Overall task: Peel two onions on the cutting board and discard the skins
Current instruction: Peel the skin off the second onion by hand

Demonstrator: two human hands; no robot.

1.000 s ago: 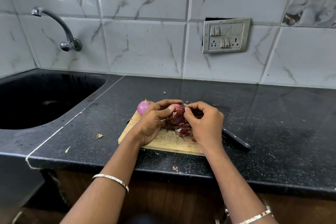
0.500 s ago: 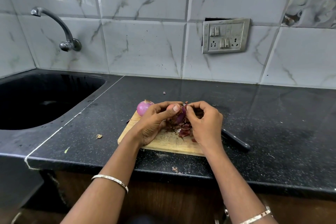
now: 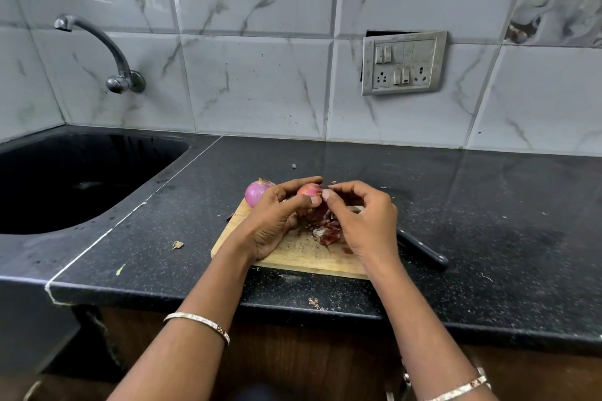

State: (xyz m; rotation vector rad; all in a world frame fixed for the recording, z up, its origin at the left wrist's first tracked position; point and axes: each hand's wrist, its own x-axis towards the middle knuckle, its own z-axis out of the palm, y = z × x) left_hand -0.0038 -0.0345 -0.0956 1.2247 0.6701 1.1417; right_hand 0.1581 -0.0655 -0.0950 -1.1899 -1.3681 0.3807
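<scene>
head view: your left hand [image 3: 277, 221] curls round an onion [image 3: 309, 193] just above the cutting board [image 3: 303, 255], and your right hand [image 3: 365, 221] pinches at its top. the second onion [image 3: 255, 195] sits at the board's far left corner, with loose skins [image 3: 329, 232] heaped beneath your hands.

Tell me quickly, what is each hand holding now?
Left hand: holds the onion.
Right hand: pinches the same onion's top.

The left hand [image 3: 277, 221] and right hand [image 3: 365, 221] cover much of the held onion [image 3: 309, 190]. Of the knife [image 3: 420, 251], the blade lies hidden behind the right hand. Whether that hand pinches any skin is too small to tell. The sink [image 3: 65, 179] runs off the left edge.
</scene>
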